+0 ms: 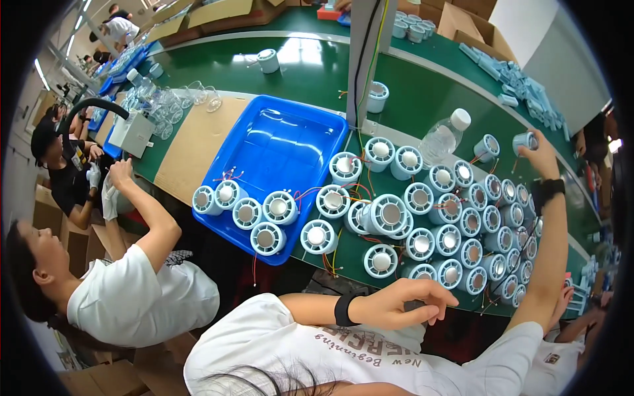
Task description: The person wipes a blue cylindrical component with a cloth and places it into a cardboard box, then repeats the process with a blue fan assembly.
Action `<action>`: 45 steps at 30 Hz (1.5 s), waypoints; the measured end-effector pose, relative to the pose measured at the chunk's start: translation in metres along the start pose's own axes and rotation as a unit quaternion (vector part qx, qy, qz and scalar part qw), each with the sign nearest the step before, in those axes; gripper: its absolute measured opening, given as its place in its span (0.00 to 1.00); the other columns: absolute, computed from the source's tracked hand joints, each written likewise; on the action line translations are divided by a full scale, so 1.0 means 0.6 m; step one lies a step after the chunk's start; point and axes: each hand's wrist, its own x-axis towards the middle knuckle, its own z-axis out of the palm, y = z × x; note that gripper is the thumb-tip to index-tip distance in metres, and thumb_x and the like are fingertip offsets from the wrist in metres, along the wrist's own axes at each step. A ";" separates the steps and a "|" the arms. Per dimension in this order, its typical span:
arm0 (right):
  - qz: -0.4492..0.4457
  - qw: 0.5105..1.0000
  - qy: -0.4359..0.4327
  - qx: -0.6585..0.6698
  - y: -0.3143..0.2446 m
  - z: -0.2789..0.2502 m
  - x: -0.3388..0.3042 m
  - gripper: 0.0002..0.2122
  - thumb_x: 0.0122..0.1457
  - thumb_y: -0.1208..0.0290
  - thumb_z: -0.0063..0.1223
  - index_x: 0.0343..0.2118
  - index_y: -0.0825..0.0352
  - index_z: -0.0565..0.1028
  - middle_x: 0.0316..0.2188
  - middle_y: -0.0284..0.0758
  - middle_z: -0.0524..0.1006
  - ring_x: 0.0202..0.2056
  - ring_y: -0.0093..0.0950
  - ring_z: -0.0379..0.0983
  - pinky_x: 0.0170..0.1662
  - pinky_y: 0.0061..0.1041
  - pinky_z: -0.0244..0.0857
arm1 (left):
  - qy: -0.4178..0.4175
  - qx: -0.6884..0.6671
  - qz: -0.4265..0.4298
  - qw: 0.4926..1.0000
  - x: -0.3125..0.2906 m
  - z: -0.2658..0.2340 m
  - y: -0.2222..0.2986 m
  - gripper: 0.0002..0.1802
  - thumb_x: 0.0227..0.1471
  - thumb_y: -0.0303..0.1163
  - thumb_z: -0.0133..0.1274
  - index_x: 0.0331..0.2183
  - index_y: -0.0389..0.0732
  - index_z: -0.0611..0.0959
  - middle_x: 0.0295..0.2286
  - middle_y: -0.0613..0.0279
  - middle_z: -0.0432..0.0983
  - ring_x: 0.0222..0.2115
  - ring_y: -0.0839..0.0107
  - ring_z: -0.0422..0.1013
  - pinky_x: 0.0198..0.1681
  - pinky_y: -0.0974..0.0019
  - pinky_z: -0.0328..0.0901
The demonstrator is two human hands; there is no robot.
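My right hand (544, 157) reaches to the far right and grips a light-blue round housing (524, 141) at the edge of the group. My left hand (404, 303) hovers at the near edge of the table, its fingers loosely bent and apart, with nothing seen in it. Just beyond it stand many similar light-blue housings (420, 243) with slotted rims and a silver or brownish disc in the middle. Thin red, yellow and black wires trail from some of them. One housing (388, 214) rests on top of others. Several more sit in the near end of a blue tray (274, 135).
A clear bottle with a white cap (446, 135) stands behind the housings. A metal post (362, 63) rises from the green table (218, 63). Clear plastic parts (165, 109) lie to the left, near a co-worker in white (142, 294). Light-blue strips (522, 86) are piled at the far right.
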 end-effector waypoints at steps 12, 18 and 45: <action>-0.367 0.843 -0.347 0.183 -0.360 -0.086 -0.261 0.32 0.38 0.76 0.69 0.51 0.66 0.70 0.47 0.35 0.73 0.49 0.29 0.70 0.53 0.26 0.63 | 0.120 -0.343 -0.097 0.927 0.070 -0.013 0.007 0.32 0.63 0.47 0.41 0.61 0.40 0.57 0.52 0.48 0.66 0.44 0.62 0.72 0.49 0.59 0.67; -0.406 0.798 -0.395 0.208 -0.344 -0.084 -0.285 0.30 0.48 0.62 0.67 0.54 0.66 0.69 0.52 0.39 0.72 0.49 0.33 0.72 0.50 0.30 0.66 | 0.051 -0.323 -0.099 0.940 0.058 -0.017 0.003 0.36 0.60 0.51 0.46 0.58 0.34 0.60 0.52 0.50 0.66 0.49 0.61 0.68 0.51 0.58 0.66; 0.123 0.963 -0.068 -0.229 0.105 0.097 0.043 0.32 0.34 0.49 0.70 0.37 0.72 0.76 0.38 0.49 0.78 0.40 0.43 0.76 0.45 0.35 0.69 | 0.313 0.129 0.114 0.934 0.025 0.016 0.017 0.56 0.39 0.16 0.61 0.64 0.38 0.47 0.53 0.56 0.62 0.54 0.64 0.64 0.55 0.60 0.62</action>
